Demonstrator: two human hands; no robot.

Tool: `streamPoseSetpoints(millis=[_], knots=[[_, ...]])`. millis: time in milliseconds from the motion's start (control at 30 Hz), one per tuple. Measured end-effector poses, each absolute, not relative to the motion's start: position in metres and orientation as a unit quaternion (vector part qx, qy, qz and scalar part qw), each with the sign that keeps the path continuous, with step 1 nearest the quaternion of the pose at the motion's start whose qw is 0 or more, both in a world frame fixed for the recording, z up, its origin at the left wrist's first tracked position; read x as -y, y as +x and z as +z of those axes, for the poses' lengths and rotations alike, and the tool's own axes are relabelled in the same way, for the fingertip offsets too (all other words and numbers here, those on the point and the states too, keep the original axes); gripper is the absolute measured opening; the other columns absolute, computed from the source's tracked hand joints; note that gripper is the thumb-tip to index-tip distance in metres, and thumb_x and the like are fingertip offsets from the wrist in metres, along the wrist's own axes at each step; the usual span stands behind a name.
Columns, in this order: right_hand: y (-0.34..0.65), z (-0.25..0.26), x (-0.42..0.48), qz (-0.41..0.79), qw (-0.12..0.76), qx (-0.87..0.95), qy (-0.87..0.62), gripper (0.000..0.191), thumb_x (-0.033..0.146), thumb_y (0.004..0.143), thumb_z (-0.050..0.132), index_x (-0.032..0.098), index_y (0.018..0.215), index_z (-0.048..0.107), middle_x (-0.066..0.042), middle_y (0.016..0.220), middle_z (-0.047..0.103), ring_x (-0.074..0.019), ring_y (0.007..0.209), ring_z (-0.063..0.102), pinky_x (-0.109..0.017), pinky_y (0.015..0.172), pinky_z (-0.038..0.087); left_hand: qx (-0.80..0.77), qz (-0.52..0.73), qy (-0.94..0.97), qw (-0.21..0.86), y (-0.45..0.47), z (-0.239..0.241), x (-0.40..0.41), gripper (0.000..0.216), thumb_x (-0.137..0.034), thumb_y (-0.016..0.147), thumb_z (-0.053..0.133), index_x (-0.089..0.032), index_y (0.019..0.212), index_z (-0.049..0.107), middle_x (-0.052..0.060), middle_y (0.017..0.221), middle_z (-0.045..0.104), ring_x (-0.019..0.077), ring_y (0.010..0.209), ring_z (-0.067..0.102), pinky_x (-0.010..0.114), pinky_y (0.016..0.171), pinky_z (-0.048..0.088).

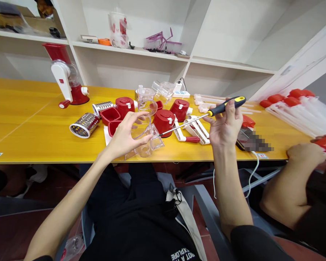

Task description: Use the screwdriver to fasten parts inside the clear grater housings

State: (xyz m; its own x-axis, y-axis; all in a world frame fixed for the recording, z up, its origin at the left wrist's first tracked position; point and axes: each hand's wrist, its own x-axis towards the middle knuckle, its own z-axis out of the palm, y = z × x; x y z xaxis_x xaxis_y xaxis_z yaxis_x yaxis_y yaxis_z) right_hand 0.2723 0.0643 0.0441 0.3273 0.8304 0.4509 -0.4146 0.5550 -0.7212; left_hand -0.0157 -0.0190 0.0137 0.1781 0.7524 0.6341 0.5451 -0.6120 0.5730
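My left hand (126,134) grips a clear plastic grater housing (145,128) near the table's front edge, thumb and fingers around its wall. In my right hand (225,125) is a screwdriver (228,106) with a black and yellow handle, its long shaft slanting down to the left. The shaft's tip meets the clear housing's right side; whether a screw is there is too small to tell. Behind the housing stand red bases (164,121). White crank handles (190,139), one with a red grip, lie to the right, below the screwdriver.
Drum graters (85,125) and red hoppers (110,115) lie left of the housing. An assembled grater (66,76) stands farther left. More clear housings (164,90) and a power strip (181,94) are behind. At right are a phone (244,139), red-and-white parts (290,101) and another person's hand (304,156).
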Motion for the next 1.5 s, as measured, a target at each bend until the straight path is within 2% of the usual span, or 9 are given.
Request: streamPoseSetpoints(millis=[233,400,467,533,667,800,1000,1267,1500], knots=[[0.28,0.041,-0.069,0.424,0.751,0.445,-0.239,0.05,0.051,0.072,0.082,0.02,0.104,0.059,0.002,0.09,0.067,-0.0085,0.08,0.07,-0.025,0.068,0.067,-0.428,0.481,0.758,0.1,-0.016,0.012,0.017,0.06,-0.047,0.084,0.077,-0.029,0.137,0.056,0.007,0.125,0.062,0.0245,0.114,0.066,0.044,0.099,0.058],[0.277,0.044,-0.063,0.432,0.74,0.459,-0.236,0.054,0.043,0.078,0.076,0.029,0.123,0.05,0.0,0.111,0.071,-0.0124,0.092,0.074,-0.029,0.069,0.067,-0.429,0.485,0.755,0.102,-0.015,0.012,0.017,0.059,-0.048,0.084,0.076,-0.029,0.136,0.056,0.007,0.125,0.063,0.0248,0.115,0.066,0.044,0.098,0.058],[0.275,0.044,-0.062,0.433,0.741,0.456,-0.235,0.054,0.042,0.079,0.074,0.032,0.125,0.047,0.0,0.115,0.07,-0.0132,0.097,0.074,-0.029,0.069,0.067,-0.429,0.481,0.757,0.104,-0.015,0.013,0.018,0.058,-0.047,0.084,0.076,-0.029,0.136,0.056,0.007,0.125,0.062,0.0245,0.115,0.066,0.044,0.099,0.058],[0.274,0.044,-0.064,0.433,0.748,0.444,-0.237,0.049,0.043,0.08,0.073,0.032,0.121,0.048,0.002,0.107,0.069,-0.0117,0.097,0.073,-0.026,0.069,0.066,-0.432,0.476,0.759,0.103,-0.015,0.014,0.019,0.058,-0.047,0.085,0.076,-0.029,0.137,0.056,0.007,0.125,0.062,0.0243,0.115,0.066,0.044,0.1,0.057],[0.276,0.041,-0.069,0.437,0.755,0.42,-0.252,0.049,0.045,0.078,0.077,0.03,0.118,0.052,0.005,0.087,0.062,-0.008,0.084,0.07,-0.022,0.065,0.065,-0.432,0.474,0.761,0.1,-0.016,0.013,0.018,0.06,-0.047,0.084,0.077,-0.029,0.137,0.056,0.007,0.125,0.062,0.024,0.115,0.065,0.043,0.099,0.057],[0.279,0.039,-0.074,0.461,0.742,0.41,-0.264,0.054,0.045,0.073,0.082,0.028,0.117,0.054,0.003,0.091,0.065,-0.009,0.085,0.07,-0.023,0.065,0.066,-0.43,0.479,0.758,0.104,-0.016,0.013,0.018,0.059,-0.047,0.085,0.076,-0.029,0.137,0.057,0.007,0.125,0.063,0.0236,0.114,0.065,0.042,0.097,0.058],[0.281,0.033,-0.082,0.497,0.716,0.398,-0.285,0.047,0.042,0.069,0.084,0.021,0.1,0.056,0.002,0.087,0.063,-0.0081,0.082,0.069,-0.019,0.06,0.064,-0.416,0.484,0.761,0.115,-0.015,0.017,0.022,0.058,-0.051,0.086,0.074,-0.03,0.137,0.057,0.006,0.124,0.064,0.0227,0.112,0.065,0.039,0.094,0.06],[0.278,0.035,-0.078,0.47,0.742,0.394,-0.271,0.049,0.045,0.073,0.081,0.023,0.107,0.054,0.004,0.089,0.062,-0.0067,0.083,0.068,-0.019,0.062,0.064,-0.421,0.486,0.758,0.113,-0.015,0.014,0.019,0.059,-0.049,0.085,0.075,-0.03,0.138,0.056,0.006,0.124,0.063,0.0229,0.113,0.065,0.04,0.094,0.059],[0.274,0.04,-0.069,0.437,0.757,0.41,-0.262,0.05,0.048,0.074,0.08,0.026,0.111,0.054,0.004,0.091,0.063,-0.0082,0.086,0.068,-0.026,0.068,0.066,-0.429,0.485,0.756,0.1,-0.017,0.016,0.021,0.059,-0.05,0.084,0.075,-0.031,0.137,0.057,0.006,0.122,0.064,0.0237,0.112,0.066,0.042,0.095,0.06]])
